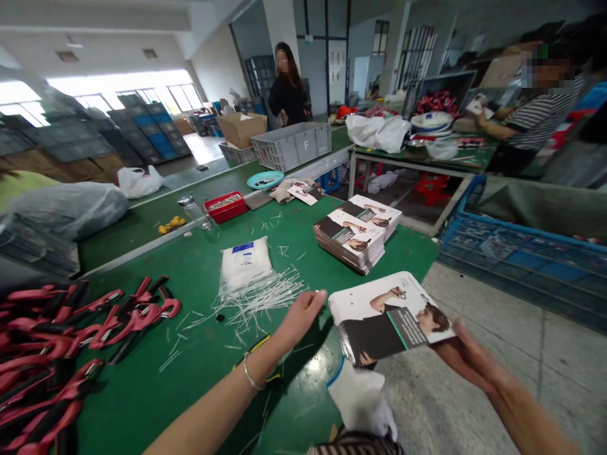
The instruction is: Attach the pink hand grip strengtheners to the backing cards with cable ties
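Observation:
My right hand point(474, 357) grips a stack of printed cards point(403, 316) by its right edge, with the fingers partly hidden underneath. The cards are white and dark grey with a green stripe and a picture of a person, and the stack is tilted over the front edge of the green table point(190, 392). Just left of the stack, apart from it, is my left hand point(303, 316), its fingers curled and pressed together. Anything between them is too small to make out. Beneath my left wrist lies a yellow-and-black tool point(258, 346), partly covered.
White cable ties point(270, 297) lie scattered beside a plastic bag point(245, 262). Red-and-black clamps point(95, 328) are heaped at left. More card stacks point(351, 237) stand farther back. A red tray point(226, 207), a grey crate point(294, 146) and a blue basket point(521, 253) surround the table.

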A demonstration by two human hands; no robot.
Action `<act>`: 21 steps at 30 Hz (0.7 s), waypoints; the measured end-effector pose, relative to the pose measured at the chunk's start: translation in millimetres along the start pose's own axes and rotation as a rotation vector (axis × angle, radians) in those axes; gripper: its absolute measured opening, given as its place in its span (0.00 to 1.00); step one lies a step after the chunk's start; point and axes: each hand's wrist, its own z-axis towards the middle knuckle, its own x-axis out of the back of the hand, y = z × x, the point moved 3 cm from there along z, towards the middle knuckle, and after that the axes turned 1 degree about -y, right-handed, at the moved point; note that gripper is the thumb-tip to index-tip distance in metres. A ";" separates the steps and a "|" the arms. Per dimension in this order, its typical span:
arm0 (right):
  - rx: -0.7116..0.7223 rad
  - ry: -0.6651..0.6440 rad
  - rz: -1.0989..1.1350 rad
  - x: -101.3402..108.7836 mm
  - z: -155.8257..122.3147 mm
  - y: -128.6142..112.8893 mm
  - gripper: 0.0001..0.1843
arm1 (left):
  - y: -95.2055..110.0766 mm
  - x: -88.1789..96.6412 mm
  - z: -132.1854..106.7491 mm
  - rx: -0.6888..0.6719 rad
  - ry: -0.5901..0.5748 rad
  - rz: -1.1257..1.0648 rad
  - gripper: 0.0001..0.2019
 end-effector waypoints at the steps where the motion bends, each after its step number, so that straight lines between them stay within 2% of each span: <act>1: 0.040 0.020 0.046 -0.9 -2.6 10.5 0.38 | 9.3 8.0 10.9 -0.070 0.037 0.054 0.33; 3: 0.077 0.056 0.131 -8.0 -9.4 34.2 0.41 | 30.2 13.1 38.1 -0.169 -0.047 0.136 0.31; 6: 0.077 0.090 0.235 -26.0 -16.1 62.0 0.40 | 53.7 -4.8 79.4 -0.178 -0.378 0.252 0.29; 9: 0.062 0.150 0.298 -42.6 -18.7 78.3 0.39 | 55.9 -36.2 103.5 -0.018 -0.690 0.242 0.29; 11: 0.027 0.211 0.272 -53.7 -23.7 94.2 0.42 | 47.8 -53.0 106.3 0.130 -0.796 0.204 0.30; 12: -0.001 0.246 0.219 -60.3 -28.2 105.9 0.43 | 43.1 -58.3 104.4 0.173 -0.813 0.202 0.31; 14: -0.068 0.261 0.022 -77.3 -41.1 135.0 0.42 | 35.0 -62.5 96.8 0.177 -0.774 0.233 0.30; 17: -0.142 0.138 -0.255 -102.2 -64.5 175.2 0.25 | 24.3 -58.1 78.6 0.138 -0.650 0.260 0.29; 19: -0.209 0.075 -0.272 -104.0 -76.0 185.0 0.13 | 15.6 -53.6 64.1 0.140 -0.555 0.240 0.30; 21: -0.263 0.127 -0.206 -88.8 -78.2 173.3 0.17 | 6.2 -50.5 50.4 0.145 -0.449 0.184 0.32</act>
